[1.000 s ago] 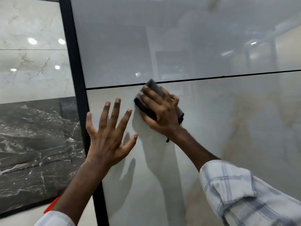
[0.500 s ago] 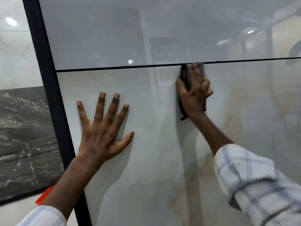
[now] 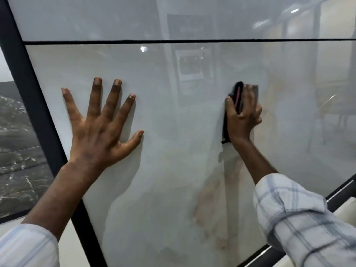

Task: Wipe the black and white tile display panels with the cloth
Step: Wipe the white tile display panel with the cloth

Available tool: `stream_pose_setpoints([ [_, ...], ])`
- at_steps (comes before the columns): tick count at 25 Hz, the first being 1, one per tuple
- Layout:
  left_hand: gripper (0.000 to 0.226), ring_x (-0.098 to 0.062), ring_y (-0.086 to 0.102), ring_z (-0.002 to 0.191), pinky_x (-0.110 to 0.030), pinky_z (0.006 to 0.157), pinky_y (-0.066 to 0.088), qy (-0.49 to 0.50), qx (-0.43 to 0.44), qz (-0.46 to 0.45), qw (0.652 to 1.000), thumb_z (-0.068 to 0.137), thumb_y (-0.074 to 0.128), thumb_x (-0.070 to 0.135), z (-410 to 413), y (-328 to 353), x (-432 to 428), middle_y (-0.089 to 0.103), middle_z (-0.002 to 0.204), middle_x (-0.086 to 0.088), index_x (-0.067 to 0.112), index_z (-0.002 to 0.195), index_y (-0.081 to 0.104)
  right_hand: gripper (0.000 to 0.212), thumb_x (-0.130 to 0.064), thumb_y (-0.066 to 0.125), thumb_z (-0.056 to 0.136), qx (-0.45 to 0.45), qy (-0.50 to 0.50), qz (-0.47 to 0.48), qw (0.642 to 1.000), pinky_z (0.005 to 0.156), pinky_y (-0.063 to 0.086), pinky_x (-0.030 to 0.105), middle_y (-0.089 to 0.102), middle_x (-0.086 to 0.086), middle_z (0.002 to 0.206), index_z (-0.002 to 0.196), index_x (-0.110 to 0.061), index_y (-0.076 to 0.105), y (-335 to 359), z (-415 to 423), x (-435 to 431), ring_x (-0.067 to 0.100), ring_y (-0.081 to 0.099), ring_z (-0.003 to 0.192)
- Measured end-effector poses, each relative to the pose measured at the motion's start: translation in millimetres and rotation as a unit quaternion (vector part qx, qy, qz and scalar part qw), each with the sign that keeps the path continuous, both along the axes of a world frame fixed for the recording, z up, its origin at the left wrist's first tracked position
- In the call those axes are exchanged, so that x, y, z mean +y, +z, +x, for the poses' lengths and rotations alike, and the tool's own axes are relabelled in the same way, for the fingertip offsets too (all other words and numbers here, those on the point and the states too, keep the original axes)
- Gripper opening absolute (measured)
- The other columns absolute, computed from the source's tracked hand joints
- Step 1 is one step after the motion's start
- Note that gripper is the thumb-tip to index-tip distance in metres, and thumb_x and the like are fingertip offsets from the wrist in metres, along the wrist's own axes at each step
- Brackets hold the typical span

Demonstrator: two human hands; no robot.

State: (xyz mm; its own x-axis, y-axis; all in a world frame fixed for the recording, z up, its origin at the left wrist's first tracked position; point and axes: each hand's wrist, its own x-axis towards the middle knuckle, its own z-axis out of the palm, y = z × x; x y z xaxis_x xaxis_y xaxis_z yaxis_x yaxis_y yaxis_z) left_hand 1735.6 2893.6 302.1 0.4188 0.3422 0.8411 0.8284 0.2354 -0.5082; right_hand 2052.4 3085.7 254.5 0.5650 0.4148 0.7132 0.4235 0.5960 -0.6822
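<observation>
**Wiping step: white panel, mid-surface**
We brace the left hand on the white panel, fingers spread flat. The right hand grips the cloth against the panel, further right. Next we judge: sweep toward unwiped areas, then the black panel at left.

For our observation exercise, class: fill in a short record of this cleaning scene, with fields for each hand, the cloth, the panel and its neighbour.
Left hand: flat on the white panel, fingers spread
Right hand: grips the cloth, pressing it to the same panel
Cloth: dark, folded, pink stripe showing
Panel: glossy, below a dark seam
Neighbour: black marbled panel, left of the black frame
</observation>
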Motion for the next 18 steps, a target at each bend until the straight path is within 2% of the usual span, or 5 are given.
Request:
stream_pose_setpoints([
  [3, 0.086, -0.043, 0.005, 0.159, -0.084, 0.112, -0.003, 0.001, -0.004, -0.012, 1.000, 0.100, 0.036, 0.072, 2, 1, 1, 0.007, 0.174, -0.013, 0.023, 0.167, 0.014, 0.077, -0.065, 0.044, 0.088, 0.062, -0.010, -0.076, 0.995, 0.117, 0.026, 0.058, 0.036, -0.012, 0.166, 0.159, -0.034, 0.042, -17, -22, -17, 0.031, 0.035, 0.146],
  [6, 0.074, -0.044, 0.007, 0.159, -0.083, 0.113, -0.002, -0.039, -0.009, -0.034, 0.999, 0.103, 0.043, 0.060, 0, -1, -13, 0.008, 0.173, -0.018, 0.028, 0.166, 0.023, 0.069, -0.054, 0.054, 0.092, -0.124, -0.043, 0.032, 0.991, 0.109, 0.031, 0.056, 0.043, -0.004, 0.163, 0.155, -0.027, 0.049, -58, -86, -67, 0.040, 0.043, 0.139],
  [11, 0.070, -0.056, 0.004, 0.154, -0.086, 0.108, 0.015, -0.064, -0.139, 0.002, 0.988, 0.103, 0.041, 0.060, -52, -31, -68, 0.003, 0.170, -0.027, 0.041, 0.165, 0.015, 0.062, -0.041, 0.067, 0.090, -0.503, -0.009, 0.309, 0.807, 0.096, 0.037, 0.058, 0.050, 0.000, 0.159, 0.149, -0.027, 0.057, -97, -94, -87, 0.040, 0.044, 0.145],
  [15, 0.074, -0.051, 0.000, 0.155, -0.080, 0.115, 0.010, -0.100, -0.234, 0.020, 0.967, 0.104, 0.041, 0.062, -77, -50, -76, 0.001, 0.168, -0.034, 0.041, 0.165, 0.005, 0.069, -0.048, 0.062, 0.094, -0.206, -0.062, 0.045, 0.975, 0.107, 0.036, 0.059, 0.038, -0.004, 0.166, 0.158, -0.031, 0.042, -131, -84, -67, 0.038, 0.042, 0.143],
  [18, 0.076, -0.039, 0.019, 0.156, -0.074, 0.119, 0.010, -0.124, -0.271, -0.006, 0.954, 0.104, 0.040, 0.060, -81, -63, -69, 0.020, 0.169, -0.022, 0.032, 0.166, 0.006, 0.070, -0.053, 0.049, 0.097, -0.019, -0.033, -0.081, 0.996, 0.108, 0.034, 0.068, 0.034, -0.002, 0.168, 0.161, -0.028, 0.035, -149, -131, -98, 0.042, 0.040, 0.140],
])
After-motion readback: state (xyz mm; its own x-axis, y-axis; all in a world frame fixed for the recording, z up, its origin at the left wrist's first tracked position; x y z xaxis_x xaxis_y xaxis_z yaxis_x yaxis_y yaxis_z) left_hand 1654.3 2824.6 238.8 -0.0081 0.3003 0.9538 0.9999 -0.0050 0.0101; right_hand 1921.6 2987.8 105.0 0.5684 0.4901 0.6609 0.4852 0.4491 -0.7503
